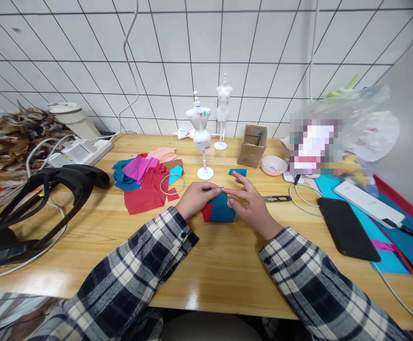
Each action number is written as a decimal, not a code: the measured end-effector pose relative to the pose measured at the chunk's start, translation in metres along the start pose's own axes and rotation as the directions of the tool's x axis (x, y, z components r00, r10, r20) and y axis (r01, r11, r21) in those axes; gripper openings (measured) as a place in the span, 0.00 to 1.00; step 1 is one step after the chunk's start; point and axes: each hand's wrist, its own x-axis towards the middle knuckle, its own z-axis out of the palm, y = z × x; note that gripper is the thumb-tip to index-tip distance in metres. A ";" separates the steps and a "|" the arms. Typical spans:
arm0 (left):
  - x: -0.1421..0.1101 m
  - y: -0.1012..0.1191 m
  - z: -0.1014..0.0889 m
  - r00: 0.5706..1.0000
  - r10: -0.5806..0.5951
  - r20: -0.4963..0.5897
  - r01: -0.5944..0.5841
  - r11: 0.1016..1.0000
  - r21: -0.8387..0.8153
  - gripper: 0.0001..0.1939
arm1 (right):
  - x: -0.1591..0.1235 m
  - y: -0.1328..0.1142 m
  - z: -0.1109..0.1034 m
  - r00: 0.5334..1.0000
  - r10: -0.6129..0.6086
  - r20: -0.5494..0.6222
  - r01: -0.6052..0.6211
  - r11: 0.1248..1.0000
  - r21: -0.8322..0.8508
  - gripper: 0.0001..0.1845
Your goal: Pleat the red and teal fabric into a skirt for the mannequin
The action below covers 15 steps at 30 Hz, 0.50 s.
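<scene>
My left hand [201,196] pinches the cloth's [222,210] top edge; whether my right hand [250,203] grips, I cannot tell. Probably light and limp: best held by edges.

My counter [206,265] is smooth, glossy wood (it throws back the light); the box [250,149] looks like matt cardboard, the mannequins [199,124] smooth white plastic.
</scene>
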 end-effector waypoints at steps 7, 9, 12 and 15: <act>-0.002 0.004 0.001 1.000 -0.001 -0.014 0.000 1.000 -0.022 0.18 | 0.000 -0.003 -0.005 0.999 -0.002 0.035 -0.002 0.994 0.109 0.18; -0.003 0.005 0.002 1.000 0.000 -0.015 -0.001 1.000 -0.015 0.17 | 0.001 -0.004 -0.006 1.000 0.013 0.027 -0.017 0.988 0.153 0.16; -0.004 0.007 0.003 1.000 0.021 0.014 -0.021 1.000 0.016 0.16 | 0.001 -0.005 -0.006 0.999 0.048 -0.006 -0.045 0.970 0.238 0.14; -0.005 0.010 0.004 0.997 0.051 0.065 -0.055 0.997 0.060 0.14 | 0.002 -0.005 -0.006 0.995 0.095 -0.026 -0.084 0.957 0.276 0.13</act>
